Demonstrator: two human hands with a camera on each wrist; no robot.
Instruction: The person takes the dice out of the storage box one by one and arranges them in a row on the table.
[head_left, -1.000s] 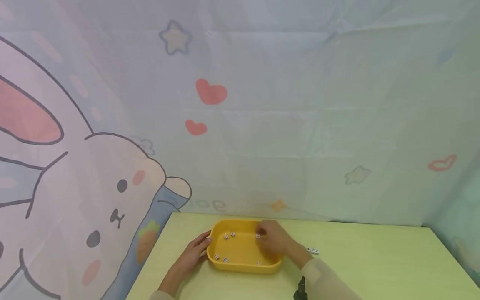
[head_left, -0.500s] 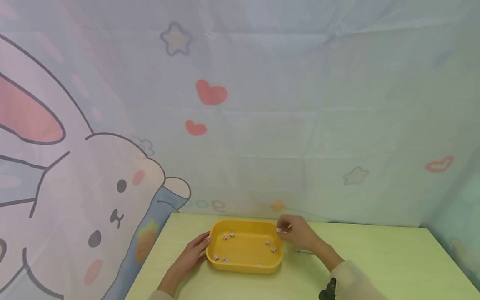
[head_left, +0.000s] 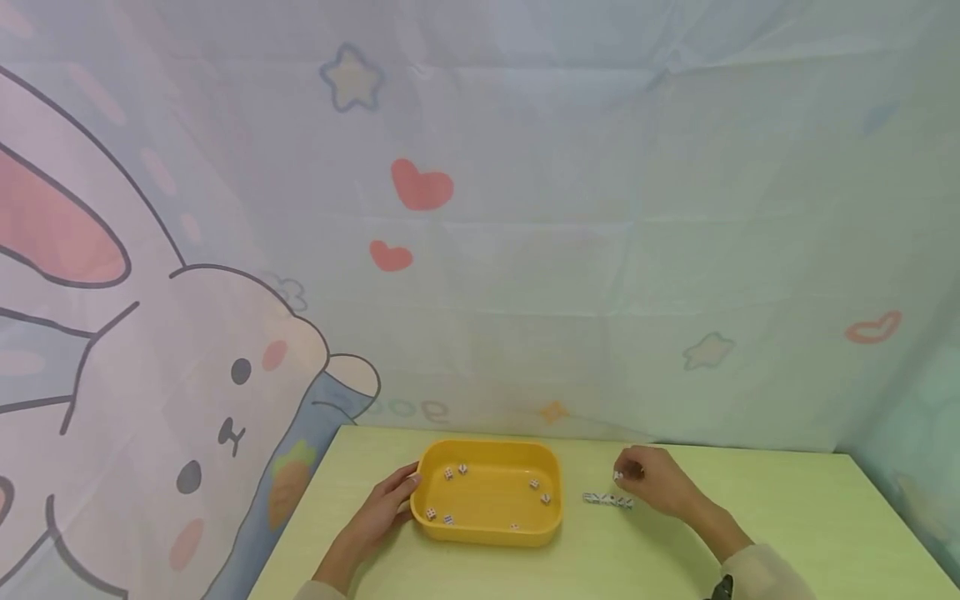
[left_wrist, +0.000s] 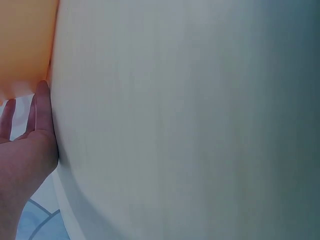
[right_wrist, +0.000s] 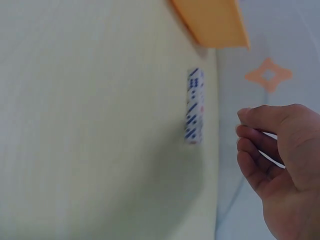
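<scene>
A yellow tray stands on the table with several white dice in it, such as the die at its near left corner. Against the tray's left end rests my left hand; in the left wrist view its fingers are fairly straight and touch the tray wall. My right hand pinches a single white die between thumb and fingertips, held above the table. Just below and left of it lies a straight row of dice. In the right wrist view the pinched die is hidden.
The pale yellow-green table extends to the right of the hands. Behind it hangs a printed cloth backdrop with a rabbit, hearts and stars, close to the table's far edge.
My right hand has lifted a die out of the tray and carried it right, over the tray's rim, to above the dice row. The left hand keeps its place at the tray.
</scene>
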